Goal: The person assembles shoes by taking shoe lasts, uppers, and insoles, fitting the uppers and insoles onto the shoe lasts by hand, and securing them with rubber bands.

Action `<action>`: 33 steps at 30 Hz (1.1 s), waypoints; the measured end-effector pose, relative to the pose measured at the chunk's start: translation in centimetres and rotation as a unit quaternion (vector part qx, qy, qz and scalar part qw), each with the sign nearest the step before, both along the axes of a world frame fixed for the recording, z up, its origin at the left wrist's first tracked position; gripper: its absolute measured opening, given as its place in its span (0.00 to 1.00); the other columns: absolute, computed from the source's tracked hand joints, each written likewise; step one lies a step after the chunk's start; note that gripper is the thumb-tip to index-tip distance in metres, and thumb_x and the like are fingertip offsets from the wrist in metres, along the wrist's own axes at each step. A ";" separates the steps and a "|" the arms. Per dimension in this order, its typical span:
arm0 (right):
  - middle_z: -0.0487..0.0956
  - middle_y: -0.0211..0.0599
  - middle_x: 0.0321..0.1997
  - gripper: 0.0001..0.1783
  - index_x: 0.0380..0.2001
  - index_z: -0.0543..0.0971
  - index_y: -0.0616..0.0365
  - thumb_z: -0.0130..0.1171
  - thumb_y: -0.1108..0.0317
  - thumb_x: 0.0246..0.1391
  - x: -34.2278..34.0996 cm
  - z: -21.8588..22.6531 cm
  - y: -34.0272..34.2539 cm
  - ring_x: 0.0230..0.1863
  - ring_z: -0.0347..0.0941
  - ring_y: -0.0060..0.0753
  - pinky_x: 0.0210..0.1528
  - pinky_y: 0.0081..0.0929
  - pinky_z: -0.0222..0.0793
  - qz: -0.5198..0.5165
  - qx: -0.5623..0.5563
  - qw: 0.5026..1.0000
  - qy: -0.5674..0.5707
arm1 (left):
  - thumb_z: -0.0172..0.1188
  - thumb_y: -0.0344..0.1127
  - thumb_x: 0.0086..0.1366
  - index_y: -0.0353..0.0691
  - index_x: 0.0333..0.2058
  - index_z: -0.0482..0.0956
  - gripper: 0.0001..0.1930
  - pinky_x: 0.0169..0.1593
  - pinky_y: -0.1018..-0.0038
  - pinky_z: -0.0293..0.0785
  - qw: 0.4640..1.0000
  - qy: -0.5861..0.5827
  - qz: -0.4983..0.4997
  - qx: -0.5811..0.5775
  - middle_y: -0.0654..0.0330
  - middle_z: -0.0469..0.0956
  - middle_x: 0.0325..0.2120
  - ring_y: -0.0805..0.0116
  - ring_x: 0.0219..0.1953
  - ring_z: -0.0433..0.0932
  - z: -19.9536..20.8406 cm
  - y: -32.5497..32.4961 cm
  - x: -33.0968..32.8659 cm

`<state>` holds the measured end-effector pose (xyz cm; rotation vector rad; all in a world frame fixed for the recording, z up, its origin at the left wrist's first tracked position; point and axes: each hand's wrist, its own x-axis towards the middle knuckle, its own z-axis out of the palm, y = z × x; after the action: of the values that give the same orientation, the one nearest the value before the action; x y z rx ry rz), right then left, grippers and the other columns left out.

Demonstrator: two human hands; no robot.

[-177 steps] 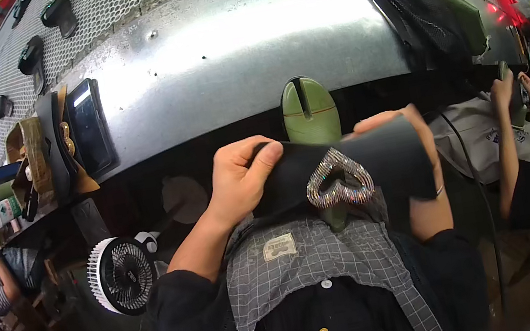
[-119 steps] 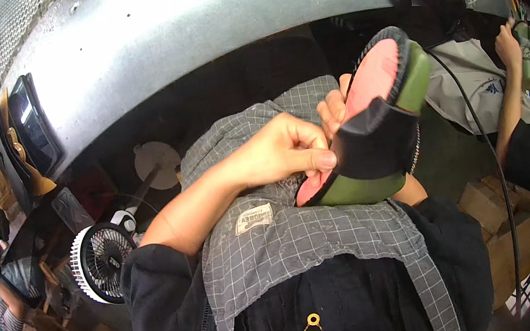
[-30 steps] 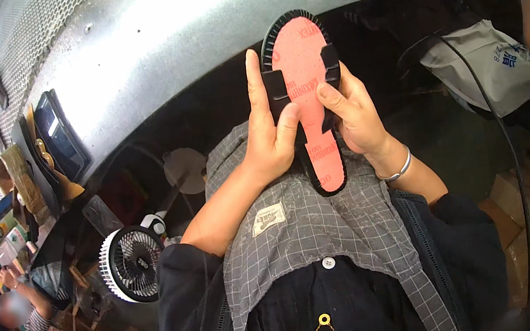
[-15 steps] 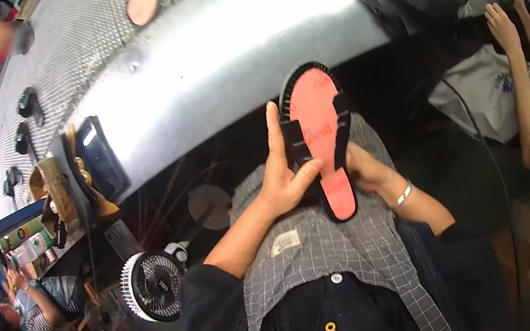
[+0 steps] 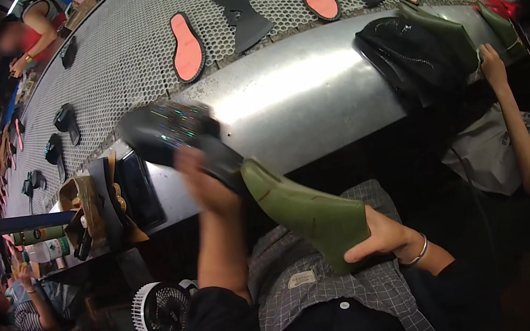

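Note:
My left hand (image 5: 206, 184), smeared by motion, grips a black sandal (image 5: 165, 134) with sparkling stones on its strap. The sandal is blurred and hangs over the near left part of the metal ledge. My right hand (image 5: 384, 238) is closed around the wide end of a green shoe last (image 5: 311, 210) above my lap. The last slants up to the left, its narrow tip close to the sandal's end; whether they touch I cannot tell.
Beyond the metal ledge (image 5: 294, 90), a mesh conveyor (image 5: 116, 71) carries pink insoles (image 5: 188, 48) and black cut pieces (image 5: 243, 20). Black material (image 5: 405, 58) and another green last (image 5: 442, 30) lie at right, near a co-worker's hand (image 5: 492, 66). A fan (image 5: 164, 315) stands lower left.
Both hands held the sandal over my lap, its pink insole facing up. Now the left hand has carried it up and left, and the right hand holds the green last. More insoles show on the conveyor.

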<state>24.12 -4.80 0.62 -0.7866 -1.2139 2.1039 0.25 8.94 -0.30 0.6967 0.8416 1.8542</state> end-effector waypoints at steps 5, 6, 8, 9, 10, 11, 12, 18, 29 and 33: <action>0.62 0.42 0.61 0.49 0.64 0.53 0.60 0.64 0.74 0.36 0.4 3.6 2.7 0.61 0.59 0.34 0.61 0.29 0.55 -0.130 0.026 0.991 -0.028 | 0.63 0.35 0.56 0.27 0.57 0.56 0.35 0.51 0.69 0.66 0.922 0.161 0.345 -0.065 0.49 0.71 0.46 0.62 0.48 0.70 5.4 14.8 -12.8; 0.63 0.42 0.60 0.48 0.63 0.54 0.60 0.63 0.75 0.36 0.9 4.3 3.5 0.61 0.59 0.34 0.60 0.29 0.56 -0.163 0.081 0.979 -0.097 | 0.63 0.35 0.56 0.27 0.57 0.56 0.35 0.51 0.69 0.66 0.927 0.154 0.336 -0.063 0.49 0.71 0.46 0.62 0.48 0.70 4.7 15.9 -12.3; 0.68 0.43 0.46 0.42 0.59 0.64 0.55 0.61 0.78 0.33 1.6 5.3 6.0 0.50 0.66 0.41 0.54 0.31 0.61 -0.211 0.271 0.884 -0.319 | 0.65 0.36 0.53 0.28 0.58 0.56 0.38 0.55 0.66 0.63 0.957 0.272 0.100 0.025 0.48 0.70 0.48 0.59 0.52 0.67 3.3 18.4 -11.0; 0.68 0.44 0.45 0.42 0.58 0.64 0.54 0.61 0.78 0.33 1.6 5.7 7.5 0.49 0.66 0.43 0.53 0.32 0.62 -0.212 0.316 0.845 -0.375 | 0.66 0.41 0.52 0.31 0.58 0.58 0.39 0.57 0.63 0.60 0.887 0.454 0.077 0.017 0.45 0.67 0.51 0.54 0.54 0.65 2.0 19.9 -10.5; 0.67 0.46 0.44 0.41 0.58 0.65 0.53 0.61 0.78 0.33 1.7 6.0 8.9 0.48 0.65 0.46 0.52 0.33 0.62 -0.211 0.359 0.802 -0.429 | 0.66 0.46 0.50 0.34 0.58 0.60 0.40 0.59 0.61 0.57 0.783 0.619 0.053 0.011 0.41 0.65 0.54 0.48 0.56 0.64 0.8 21.2 -9.6; 0.68 0.49 0.44 0.38 0.57 0.65 0.55 0.63 0.72 0.37 1.5 6.3 10.4 0.49 0.64 0.51 0.52 0.36 0.62 -0.199 0.374 0.783 -0.455 | 0.66 0.50 0.49 0.35 0.58 0.59 0.42 0.59 0.60 0.57 0.702 0.708 0.071 -0.018 0.40 0.62 0.55 0.46 0.57 0.62 -0.8 21.9 -8.8; 0.68 0.49 0.44 0.38 0.57 0.65 0.55 0.63 0.72 0.37 1.5 6.0 11.8 0.49 0.64 0.51 0.52 0.36 0.62 -0.202 0.374 0.777 -0.465 | 0.66 0.53 0.48 0.36 0.59 0.58 0.45 0.59 0.59 0.57 0.613 0.784 0.085 -0.046 0.38 0.59 0.57 0.44 0.58 0.60 -2.5 22.3 -7.4; 0.68 0.53 0.57 0.41 0.57 0.64 0.62 0.62 0.48 0.45 1.6 8.3 21.6 0.59 0.63 0.48 0.60 0.36 0.57 -0.090 0.316 0.854 -0.404 | 0.57 0.47 0.57 0.39 0.58 0.60 0.33 0.45 0.59 0.70 0.572 0.794 -0.007 -0.208 0.44 0.73 0.43 0.45 0.43 0.74 -2.0 21.9 -4.4; 0.73 0.55 0.43 0.35 0.47 0.66 0.60 0.68 0.55 0.37 -8.0 -0.8 39.8 0.50 0.66 0.55 0.50 0.43 0.64 -0.162 0.408 0.646 -0.624 | 0.49 0.46 0.64 0.34 0.46 0.74 0.21 0.38 0.59 0.71 0.700 0.676 0.167 -0.159 0.42 0.78 0.31 0.44 0.35 0.77 -2.9 22.6 -3.4; 0.74 0.47 0.39 0.23 0.40 0.70 0.58 0.62 0.69 0.36 -7.9 0.6 40.3 0.44 0.71 0.49 0.47 0.37 0.67 -0.201 0.407 0.764 -0.460 | 0.47 0.46 0.67 0.33 0.48 0.72 0.22 0.42 0.63 0.72 0.892 0.425 0.125 -0.087 0.49 0.78 0.37 0.53 0.38 0.77 -3.9 23.7 -5.2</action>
<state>16.25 35.46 1.23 -1.4964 -1.9792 0.5957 -4.93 32.63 -4.18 1.3707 1.6999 1.6284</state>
